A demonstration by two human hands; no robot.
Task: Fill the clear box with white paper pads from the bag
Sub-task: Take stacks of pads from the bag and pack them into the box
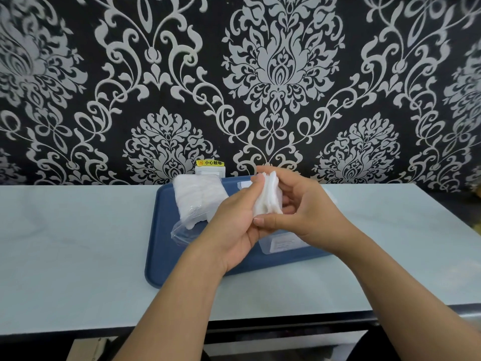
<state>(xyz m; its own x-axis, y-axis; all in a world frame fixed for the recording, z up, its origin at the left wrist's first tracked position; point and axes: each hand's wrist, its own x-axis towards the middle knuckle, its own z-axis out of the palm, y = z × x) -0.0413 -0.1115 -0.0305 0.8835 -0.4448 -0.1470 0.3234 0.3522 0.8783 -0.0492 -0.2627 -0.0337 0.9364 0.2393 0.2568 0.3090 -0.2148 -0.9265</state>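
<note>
Both hands clamp a stack of pads above the tray.

The left hand and right hand pinch the pads together by their edges; soft and light, they likely splay unless squeezed flat. The bag lies left on the tray, the box below the hands.

I see soft, matt white paper pads, fibrous at their edges. The bag is thin clear plastic film, crinkled and glossy. The tray looks like smooth blue plastic with a dull sheen. The clear box is transparent hard plastic. The table is pale, smooth and faintly glossy. The wallpaper looks matt and textured.
</note>
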